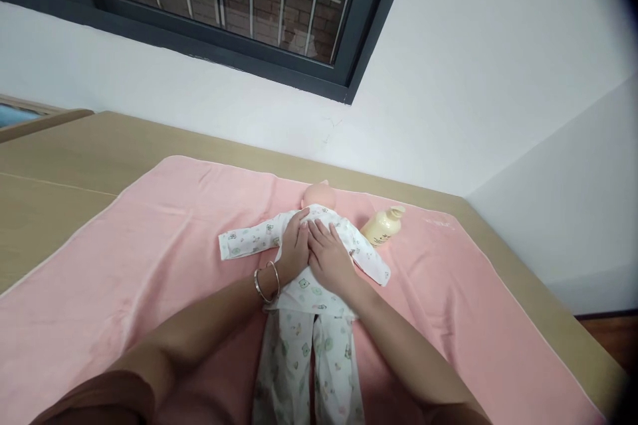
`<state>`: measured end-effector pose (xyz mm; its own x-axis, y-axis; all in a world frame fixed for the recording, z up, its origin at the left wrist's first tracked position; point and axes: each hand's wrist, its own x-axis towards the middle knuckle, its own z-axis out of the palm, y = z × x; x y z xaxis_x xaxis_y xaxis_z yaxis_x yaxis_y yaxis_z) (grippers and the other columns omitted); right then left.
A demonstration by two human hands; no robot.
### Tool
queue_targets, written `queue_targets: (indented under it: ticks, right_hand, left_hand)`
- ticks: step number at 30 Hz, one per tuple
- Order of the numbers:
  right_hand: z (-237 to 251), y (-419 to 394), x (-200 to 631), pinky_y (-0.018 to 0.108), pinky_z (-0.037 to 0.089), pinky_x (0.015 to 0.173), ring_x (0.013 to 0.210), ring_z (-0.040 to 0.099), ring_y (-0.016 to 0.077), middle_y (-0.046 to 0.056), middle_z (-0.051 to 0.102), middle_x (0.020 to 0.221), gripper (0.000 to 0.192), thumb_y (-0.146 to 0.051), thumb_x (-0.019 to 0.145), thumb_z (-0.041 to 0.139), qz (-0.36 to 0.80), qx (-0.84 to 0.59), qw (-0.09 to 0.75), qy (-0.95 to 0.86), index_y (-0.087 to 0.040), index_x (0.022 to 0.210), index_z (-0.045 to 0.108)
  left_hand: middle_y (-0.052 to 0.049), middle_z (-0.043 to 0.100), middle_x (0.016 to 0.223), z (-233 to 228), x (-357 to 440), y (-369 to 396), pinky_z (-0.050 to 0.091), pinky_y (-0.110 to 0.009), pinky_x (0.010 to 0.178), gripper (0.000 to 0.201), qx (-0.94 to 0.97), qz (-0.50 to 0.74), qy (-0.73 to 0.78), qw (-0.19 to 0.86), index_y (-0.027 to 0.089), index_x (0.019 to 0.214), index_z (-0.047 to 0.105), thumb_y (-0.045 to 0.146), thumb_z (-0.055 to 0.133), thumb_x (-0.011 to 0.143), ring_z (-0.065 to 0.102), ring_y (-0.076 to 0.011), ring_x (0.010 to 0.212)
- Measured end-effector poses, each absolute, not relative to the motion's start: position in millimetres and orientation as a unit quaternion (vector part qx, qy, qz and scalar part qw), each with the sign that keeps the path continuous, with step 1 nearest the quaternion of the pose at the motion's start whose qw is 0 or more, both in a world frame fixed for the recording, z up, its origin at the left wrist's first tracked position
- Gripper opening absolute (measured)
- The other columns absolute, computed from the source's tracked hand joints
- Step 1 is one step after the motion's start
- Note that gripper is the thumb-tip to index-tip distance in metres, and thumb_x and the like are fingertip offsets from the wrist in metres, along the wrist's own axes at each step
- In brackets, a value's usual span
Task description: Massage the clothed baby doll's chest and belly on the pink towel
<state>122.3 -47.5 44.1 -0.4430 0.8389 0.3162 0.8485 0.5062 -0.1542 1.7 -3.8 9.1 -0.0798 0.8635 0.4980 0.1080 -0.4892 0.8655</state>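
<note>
A baby doll (318,196) lies on a pink blanket (169,226), dressed in a white patterned long-sleeved top (312,289) and matching trousers (292,352). Its sleeves stretch out to both sides, and only its rounded head shows above the collar. My left hand (296,246) rests flat on the chest of the top, with two bracelets at the wrist. Beside it, my right hand (329,255) also lies flat on the chest, fingers stretched out. The hands almost meet at the middle and hide the front of the top there.
A pale yellow pump bottle (383,226) stands or leans by the doll's sleeve on the right. The blanket covers a wooden surface (139,136) that runs up to a white wall (423,113). A dark-framed window (343,80) with bars is above.
</note>
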Motion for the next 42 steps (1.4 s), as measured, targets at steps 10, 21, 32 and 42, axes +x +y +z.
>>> queue_targets:
  ticks: [10, 21, 32, 42]
  right_hand:
    - [38.5, -40.1, 123.1, 0.049, 0.024, 0.116, 0.140, 0.034, 0.0337, 0.028, 0.041, 0.145, 0.055, -0.028, 0.099, 0.033, -0.041, -0.670, 0.177, -0.720, 0.006, 0.141, 0.042]
    - [36.5, -17.0, 143.6, 0.051, 0.019, 0.117, 0.136, 0.040, 0.0291, 0.020, 0.051, 0.140, 0.050, -0.032, 0.098, 0.037, 0.002, -0.666, 0.254, -0.701, -0.005, 0.139, 0.048]
    - [36.0, -37.1, 132.9, 0.046, 0.022, 0.118, 0.144, 0.028, 0.0298, 0.021, 0.036, 0.151, 0.057, -0.029, 0.100, 0.031, 0.030, -0.665, 0.209, -0.716, 0.003, 0.146, 0.036]
    - [50.0, -46.7, 131.2, 0.041, 0.028, 0.116, 0.142, 0.033, 0.0259, 0.016, 0.042, 0.148, 0.051, -0.033, 0.102, 0.030, 0.081, -0.665, 0.223, -0.708, -0.007, 0.142, 0.046]
  left_hand:
    - [-0.011, 0.062, 0.126, 12.8, 2.1, -6.4, 0.044, -0.045, 0.107, 0.034, 0.611, 0.586, 0.448, 0.288, 0.016, 0.123, 0.055, 0.026, 0.040, 0.095, 0.056, -0.0230, 0.119]
    - [-0.011, 0.058, 0.135, 11.1, 1.6, -7.3, 0.044, -0.046, 0.111, 0.041, 0.718, 0.511, 0.449, 0.148, 0.017, 0.133, 0.050, 0.016, 0.038, 0.093, 0.052, -0.0216, 0.129]
    - [-0.016, 0.054, 0.141, 14.0, 1.6, -5.2, 0.035, -0.048, 0.117, 0.043, 0.763, 0.411, 0.489, 0.097, 0.008, 0.131, 0.053, 0.017, 0.040, 0.092, 0.044, -0.0257, 0.137]
    - [-0.015, 0.049, 0.146, 18.5, -2.0, -1.7, 0.029, -0.050, 0.118, 0.046, 0.812, 0.324, 0.482, 0.052, 0.009, 0.137, 0.048, 0.024, 0.033, 0.096, 0.038, -0.0269, 0.141]
